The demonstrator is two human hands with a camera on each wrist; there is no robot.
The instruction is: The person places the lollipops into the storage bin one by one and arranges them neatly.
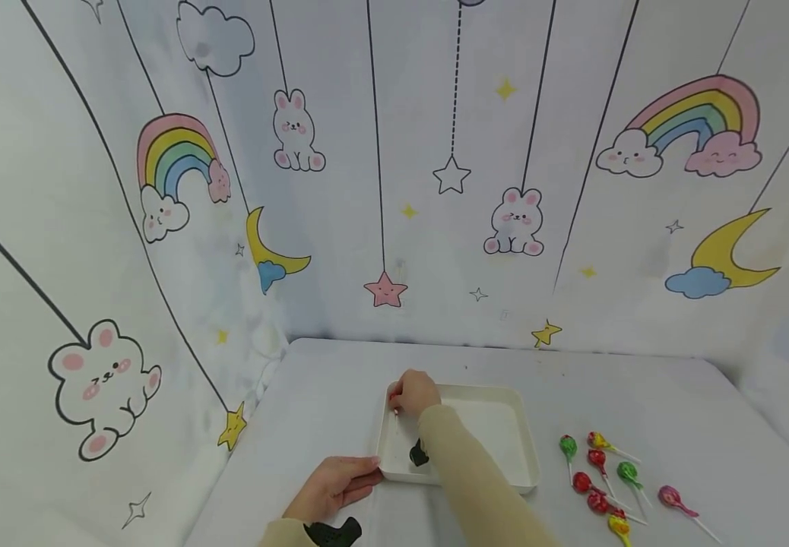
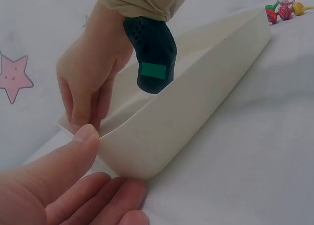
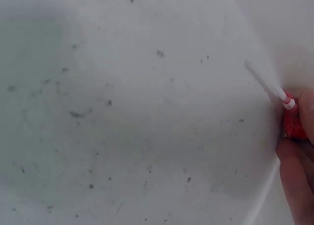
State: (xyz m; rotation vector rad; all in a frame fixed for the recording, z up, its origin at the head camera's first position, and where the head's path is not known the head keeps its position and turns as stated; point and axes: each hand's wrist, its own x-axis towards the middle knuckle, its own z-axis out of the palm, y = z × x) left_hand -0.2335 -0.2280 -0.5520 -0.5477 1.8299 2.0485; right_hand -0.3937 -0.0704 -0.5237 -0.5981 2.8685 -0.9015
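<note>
Pointing its white stick away from the right hand and back toward the person, a red lollipop sits pinched by its candy end between that hand's thumb and fingers. It lies on the left side of the right hand, low inside the far left corner of a white tray; whether the candy rests on the tray floor, I cannot tell. The stick's long axis runs out from the fingers, roughly along the tray's left side. The right hand, holding it, is the nearer one; the left hand is nearer the person and a little to the left, gripping the tray's near left corner with its thumb at the rim and fingers low on the outer side.

Well to the right of the right hand, outside the tray, loose lollipops in red, green and yellow lie close together on the white table, with a pink lollipop farthest right. Beyond both hands rises a pale backdrop printed with rabbits, rainbows and stars.
</note>
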